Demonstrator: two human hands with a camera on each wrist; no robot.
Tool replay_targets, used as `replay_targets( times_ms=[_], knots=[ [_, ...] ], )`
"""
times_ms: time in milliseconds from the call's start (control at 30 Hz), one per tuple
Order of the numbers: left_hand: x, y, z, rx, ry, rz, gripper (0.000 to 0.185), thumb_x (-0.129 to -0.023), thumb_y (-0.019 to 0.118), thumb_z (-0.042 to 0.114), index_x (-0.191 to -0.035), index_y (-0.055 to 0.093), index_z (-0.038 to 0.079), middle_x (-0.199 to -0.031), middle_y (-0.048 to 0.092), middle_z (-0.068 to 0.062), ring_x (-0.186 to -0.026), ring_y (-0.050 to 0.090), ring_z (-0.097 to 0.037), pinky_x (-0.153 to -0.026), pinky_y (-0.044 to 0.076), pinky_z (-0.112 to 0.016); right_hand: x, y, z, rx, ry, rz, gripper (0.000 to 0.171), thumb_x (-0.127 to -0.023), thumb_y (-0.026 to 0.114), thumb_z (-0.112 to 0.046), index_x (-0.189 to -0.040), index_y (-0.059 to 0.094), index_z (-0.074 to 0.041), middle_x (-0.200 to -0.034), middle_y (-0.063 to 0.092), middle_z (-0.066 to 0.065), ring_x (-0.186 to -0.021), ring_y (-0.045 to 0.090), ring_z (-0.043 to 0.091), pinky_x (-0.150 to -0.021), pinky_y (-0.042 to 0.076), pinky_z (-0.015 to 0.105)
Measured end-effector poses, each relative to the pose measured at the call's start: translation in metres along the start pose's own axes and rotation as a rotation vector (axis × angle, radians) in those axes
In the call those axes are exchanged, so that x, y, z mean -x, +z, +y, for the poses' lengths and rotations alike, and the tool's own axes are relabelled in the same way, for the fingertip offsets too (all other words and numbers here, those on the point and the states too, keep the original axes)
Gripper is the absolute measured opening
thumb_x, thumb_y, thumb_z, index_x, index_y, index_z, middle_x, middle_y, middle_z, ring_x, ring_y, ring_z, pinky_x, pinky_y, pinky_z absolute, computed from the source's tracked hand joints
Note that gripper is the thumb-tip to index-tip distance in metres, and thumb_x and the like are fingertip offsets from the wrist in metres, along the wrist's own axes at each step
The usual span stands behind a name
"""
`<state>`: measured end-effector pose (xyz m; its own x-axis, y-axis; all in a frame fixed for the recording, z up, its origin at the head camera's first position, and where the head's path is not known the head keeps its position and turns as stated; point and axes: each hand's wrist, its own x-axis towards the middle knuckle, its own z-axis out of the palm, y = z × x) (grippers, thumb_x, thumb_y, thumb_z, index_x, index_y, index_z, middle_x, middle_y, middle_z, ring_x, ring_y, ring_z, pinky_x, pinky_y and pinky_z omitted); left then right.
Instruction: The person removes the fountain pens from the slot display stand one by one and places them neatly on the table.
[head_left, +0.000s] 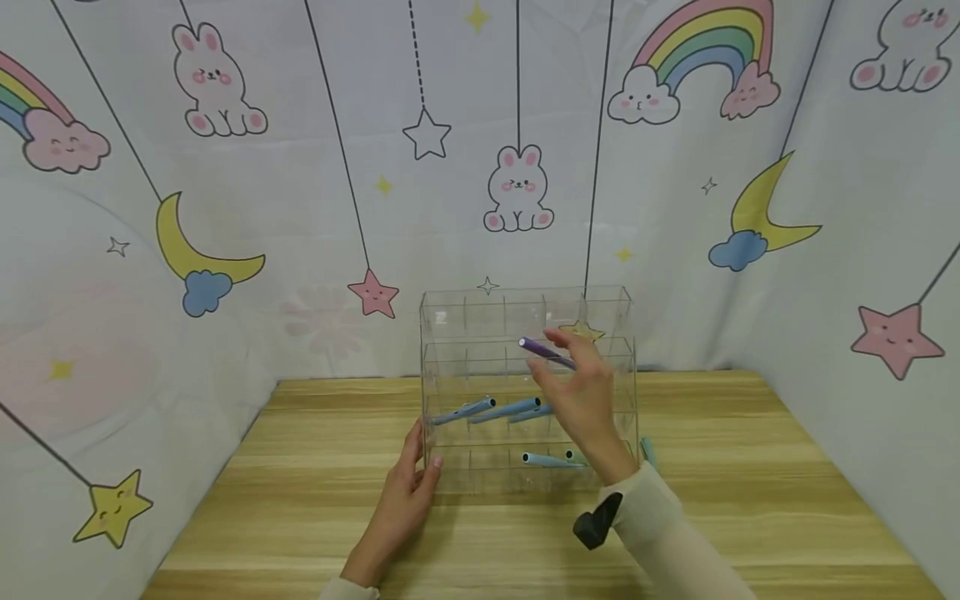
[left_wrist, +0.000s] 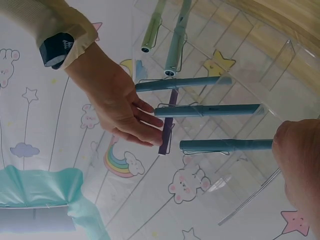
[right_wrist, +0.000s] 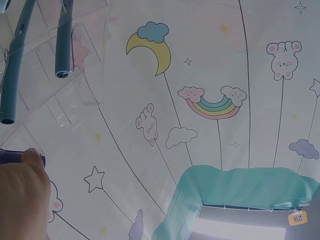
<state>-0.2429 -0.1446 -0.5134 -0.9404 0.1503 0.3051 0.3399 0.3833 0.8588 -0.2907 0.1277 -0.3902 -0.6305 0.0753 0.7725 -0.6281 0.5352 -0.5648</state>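
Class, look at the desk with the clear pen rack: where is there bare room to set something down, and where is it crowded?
Bare wood lies left of the clear rack up to the curtain, right of it to the other curtain, and along the near edge of the table. It is crowded at the rack's front: the left hand rests on its corner, the right hand holds a purple pen there, above the blue pens.

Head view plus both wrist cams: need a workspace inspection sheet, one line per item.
Surface: wooden table, light grain.
Job's things: clear acrylic organizer upright near the table's back; purple pen at an upper row; three blue pens in one row, more below.
Clutter: a teal pen behind the organizer's right side.
Hands: right hand pinches the purple pen; left hand touches the organizer's lower left edge, fingers straight.
Cables: nothing seen.
Surroundings: cartoon backdrop with bunnies, moons, stars, rainbows; black wrist device on the right sleeve.
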Motion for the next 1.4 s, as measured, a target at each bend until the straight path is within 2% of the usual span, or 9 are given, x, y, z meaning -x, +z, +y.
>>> replay_targets(
  times_ms=[133, 267, 367, 533, 733, 1000, 1233, 1400],
  knots=[
    [0.002, 0.0, 0.002, 0.009, -0.009, 0.012, 0.069, -0.106, 0.053, 0.023, -0.162, 0.014, 0.02, -0.162, 0.028, -0.019, -0.14, 0.041, -0.042, -0.101, 0.05, -0.052, -0.003, 0.004, 0.0, 0.0, -0.064, -0.01, 0.041, -0.086, 0.082, -0.018, -0.123, 0.068, -0.007, -0.12, 0.07, 0.009, -0.114, 0.064, 0.027, -0.096, 0.052, 0.049],
    [0.002, -0.001, 0.004, 0.02, -0.007, 0.02, 0.069, -0.105, 0.054, 0.024, -0.162, 0.015, 0.02, -0.162, 0.028, -0.02, -0.138, 0.043, -0.043, -0.1, 0.051, -0.054, -0.006, 0.007, -0.002, -0.002, -0.11, -0.031, 0.04, -0.085, 0.082, -0.016, -0.121, 0.069, -0.007, -0.119, 0.071, 0.006, -0.11, 0.067, 0.024, -0.094, 0.054, 0.046],
    [0.002, 0.0, 0.004, 0.007, -0.009, 0.006, 0.069, -0.106, 0.053, 0.024, -0.162, 0.014, 0.019, -0.162, 0.027, -0.02, -0.141, 0.039, -0.042, -0.101, 0.051, -0.051, -0.006, 0.008, -0.002, -0.011, -0.122, -0.052, 0.039, -0.084, 0.083, -0.013, -0.12, 0.069, -0.006, -0.116, 0.072, 0.005, -0.104, 0.069, 0.021, -0.089, 0.057, 0.044],
    [0.001, 0.0, 0.003, -0.017, -0.022, 0.003, 0.068, -0.107, 0.052, 0.028, -0.162, 0.013, 0.023, -0.163, 0.026, -0.018, -0.139, 0.042, -0.042, -0.102, 0.05, -0.051, -0.007, 0.009, 0.0, 0.005, -0.124, -0.059, 0.035, -0.085, 0.082, -0.01, -0.118, 0.069, -0.006, -0.113, 0.073, 0.004, -0.1, 0.071, 0.022, -0.087, 0.057, 0.044],
    [0.001, 0.0, 0.004, -0.013, -0.048, 0.007, 0.068, -0.106, 0.052, 0.028, -0.162, 0.013, 0.029, -0.164, 0.026, -0.014, -0.14, 0.041, -0.039, -0.104, 0.048, -0.053, -0.011, 0.009, 0.002, 0.01, -0.129, -0.041, 0.025, -0.087, 0.078, -0.003, -0.111, 0.072, -0.008, -0.109, 0.073, 0.004, -0.099, 0.07, 0.021, -0.083, 0.059, 0.041],
    [0.001, 0.0, 0.002, -0.028, -0.023, 0.005, 0.068, -0.107, 0.052, 0.026, -0.162, 0.014, 0.019, -0.162, 0.028, -0.019, -0.143, 0.038, -0.039, -0.103, 0.05, -0.05, -0.013, 0.007, -0.001, 0.001, -0.119, -0.032, 0.02, -0.09, 0.074, -0.005, -0.11, 0.072, -0.008, -0.108, 0.073, 0.004, -0.1, 0.07, 0.019, -0.083, 0.06, 0.037],
    [-0.001, 0.001, -0.001, -0.015, -0.003, 0.007, 0.068, -0.106, 0.052, 0.022, -0.162, 0.014, 0.02, -0.162, 0.029, -0.02, -0.143, 0.038, -0.039, -0.102, 0.05, -0.05, -0.02, 0.002, -0.013, -0.024, -0.176, 0.024, 0.021, -0.09, 0.075, -0.003, -0.111, 0.072, -0.007, -0.107, 0.074, 0.006, -0.1, 0.07, 0.022, -0.084, 0.06, 0.041],
    [-0.001, 0.002, -0.001, -0.011, -0.003, 0.009, 0.068, -0.107, 0.052, 0.021, -0.162, 0.013, 0.02, -0.161, 0.029, -0.02, -0.143, 0.038, -0.038, -0.102, 0.05, -0.051, -0.028, -0.008, -0.028, -0.035, -0.197, 0.071, 0.021, -0.089, 0.076, -0.006, -0.11, 0.073, -0.006, -0.108, 0.075, 0.004, -0.101, 0.071, 0.018, -0.085, 0.06, 0.038]
  ],
)
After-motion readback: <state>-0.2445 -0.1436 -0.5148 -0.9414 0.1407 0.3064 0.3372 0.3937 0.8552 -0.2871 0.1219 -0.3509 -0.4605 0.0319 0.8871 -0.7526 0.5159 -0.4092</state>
